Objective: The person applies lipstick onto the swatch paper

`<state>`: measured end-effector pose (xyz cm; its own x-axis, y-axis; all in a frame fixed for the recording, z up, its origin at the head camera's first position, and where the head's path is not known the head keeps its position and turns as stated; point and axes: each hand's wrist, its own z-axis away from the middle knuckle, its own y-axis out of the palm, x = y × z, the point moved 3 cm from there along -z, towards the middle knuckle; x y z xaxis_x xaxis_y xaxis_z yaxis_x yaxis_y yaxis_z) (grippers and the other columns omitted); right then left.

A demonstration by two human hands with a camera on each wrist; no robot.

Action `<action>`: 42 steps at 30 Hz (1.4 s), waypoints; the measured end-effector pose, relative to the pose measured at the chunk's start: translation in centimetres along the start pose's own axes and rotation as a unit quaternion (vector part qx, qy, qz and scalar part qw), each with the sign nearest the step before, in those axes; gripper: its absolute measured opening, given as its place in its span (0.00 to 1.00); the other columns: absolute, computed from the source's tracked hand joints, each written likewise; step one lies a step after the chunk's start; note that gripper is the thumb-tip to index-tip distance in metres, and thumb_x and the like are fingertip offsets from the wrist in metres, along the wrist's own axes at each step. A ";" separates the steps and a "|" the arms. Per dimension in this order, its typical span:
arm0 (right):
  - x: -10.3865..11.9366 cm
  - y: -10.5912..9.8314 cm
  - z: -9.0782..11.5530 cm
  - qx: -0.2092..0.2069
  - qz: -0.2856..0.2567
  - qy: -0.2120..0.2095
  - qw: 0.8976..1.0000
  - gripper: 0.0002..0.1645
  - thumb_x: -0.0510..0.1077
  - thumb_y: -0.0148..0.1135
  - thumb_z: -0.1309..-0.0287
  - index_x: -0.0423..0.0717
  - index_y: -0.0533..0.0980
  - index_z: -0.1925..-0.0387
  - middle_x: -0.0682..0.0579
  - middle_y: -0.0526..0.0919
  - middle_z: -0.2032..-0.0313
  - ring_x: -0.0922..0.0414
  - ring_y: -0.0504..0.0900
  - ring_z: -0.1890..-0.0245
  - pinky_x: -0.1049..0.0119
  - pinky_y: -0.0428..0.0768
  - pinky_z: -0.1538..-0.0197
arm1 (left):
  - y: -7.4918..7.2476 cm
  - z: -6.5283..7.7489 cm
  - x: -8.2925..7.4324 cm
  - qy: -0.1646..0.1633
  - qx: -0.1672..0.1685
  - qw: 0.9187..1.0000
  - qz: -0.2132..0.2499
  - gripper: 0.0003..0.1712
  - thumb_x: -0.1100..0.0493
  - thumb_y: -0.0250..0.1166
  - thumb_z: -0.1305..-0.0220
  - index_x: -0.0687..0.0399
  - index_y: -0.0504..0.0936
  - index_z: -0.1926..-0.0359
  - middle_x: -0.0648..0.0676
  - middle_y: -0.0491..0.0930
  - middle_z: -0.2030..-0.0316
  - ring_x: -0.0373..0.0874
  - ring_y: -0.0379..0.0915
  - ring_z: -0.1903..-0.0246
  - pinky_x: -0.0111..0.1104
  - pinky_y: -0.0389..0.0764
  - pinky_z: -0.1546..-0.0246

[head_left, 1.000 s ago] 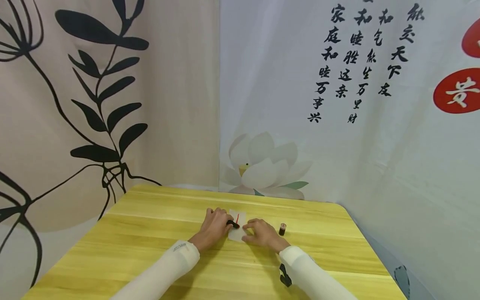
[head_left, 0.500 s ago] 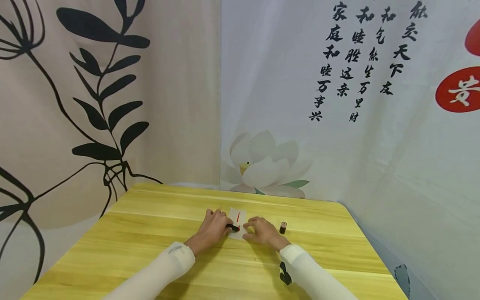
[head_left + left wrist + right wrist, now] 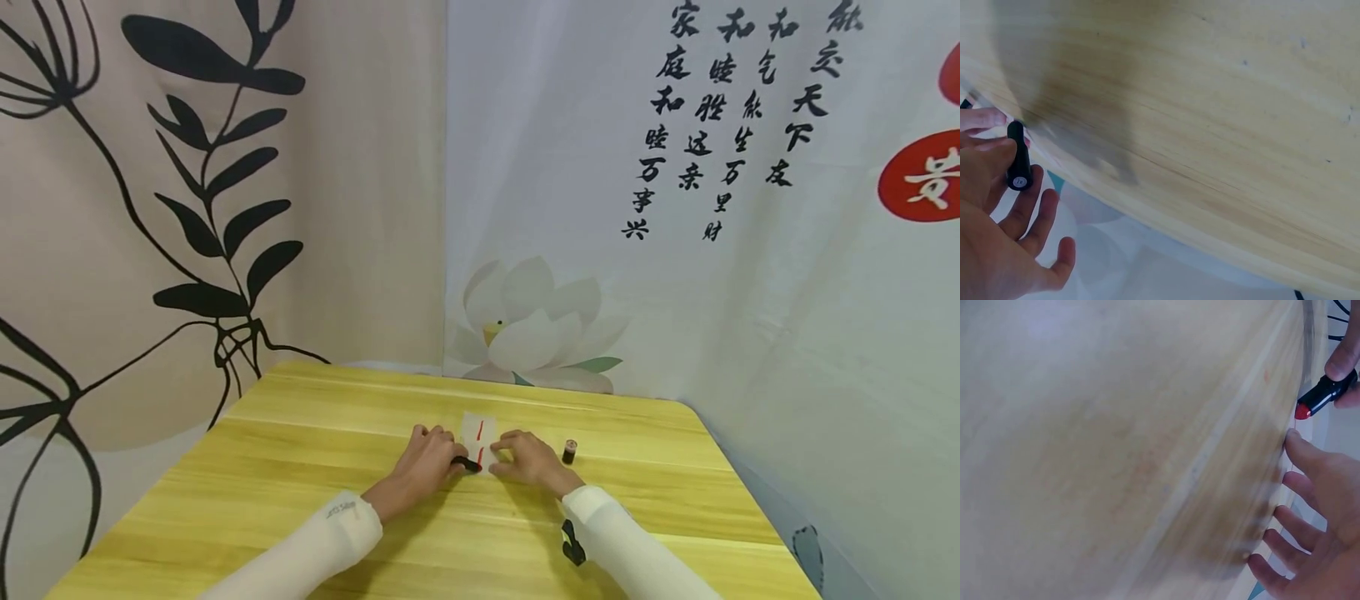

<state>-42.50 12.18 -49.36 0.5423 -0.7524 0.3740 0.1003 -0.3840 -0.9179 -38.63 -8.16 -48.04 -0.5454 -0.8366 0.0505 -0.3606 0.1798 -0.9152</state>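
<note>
My left hand (image 3: 429, 460) pinches a black lipstick (image 3: 467, 462) between thumb and fingers, its red tip touching or just above a white paper (image 3: 470, 425). Two red strokes (image 3: 480, 430) lie on the paper in line, one above the other, the lower ending at the tip. In the right wrist view the lipstick (image 3: 1319, 397) shows its slanted red end. The left wrist view shows the round base of the lipstick (image 3: 1019, 156). My right hand (image 3: 531, 458) rests with spread, slightly bent fingertips at the paper's right edge; in its wrist view it holds nothing.
A small dark cylinder with a pale top (image 3: 570, 452) stands right of my right hand on the wooden table (image 3: 300, 467). A black piece (image 3: 572, 543) shows by the right sleeve. A printed curtain (image 3: 360, 208) hangs behind the table.
The lipstick has moved down the paper toward me, leaving a second red stroke below the first. My right hand has stayed at the paper's edge. The head view has shifted slightly.
</note>
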 end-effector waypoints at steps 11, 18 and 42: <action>-0.2 0.3 0.3 -0.005 0.009 -0.008 1.000 0.22 0.51 0.69 0.32 0.45 0.84 0.42 0.37 0.78 0.36 0.38 0.77 0.36 0.41 0.79 0.41 | -0.7 0.2 -0.1 -0.047 -0.002 0.998 0.042 0.09 0.55 0.74 0.34 0.52 0.85 0.58 0.50 0.84 0.62 0.48 0.78 0.59 0.55 0.72 0.47; 0.2 0.1 0.2 -0.037 -0.014 -0.012 0.999 0.24 0.50 0.68 0.30 0.43 0.82 0.39 0.42 0.81 0.38 0.40 0.79 0.38 0.42 0.80 0.42 | -2.0 -0.1 0.9 -0.125 -0.024 0.971 0.204 0.11 0.55 0.73 0.33 0.53 0.84 0.54 0.50 0.87 0.61 0.50 0.81 0.56 0.56 0.69 0.44; 3.8 -3.6 -0.5 -0.175 -0.295 0.027 0.939 0.13 0.52 0.74 0.37 0.51 0.88 0.56 0.54 0.90 0.59 0.56 0.86 0.55 0.52 0.83 0.48 | -3.5 -1.4 -0.3 -0.112 -0.086 0.900 0.412 0.10 0.58 0.74 0.34 0.54 0.88 0.54 0.51 0.90 0.61 0.55 0.86 0.52 0.55 0.82 0.47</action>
<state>-41.22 10.42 -44.54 0.4338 -0.3756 0.8190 0.0848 -0.8879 -0.4521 -38.27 -7.79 -44.28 -0.5226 -0.4615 -0.7169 -0.0249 0.8487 -0.5282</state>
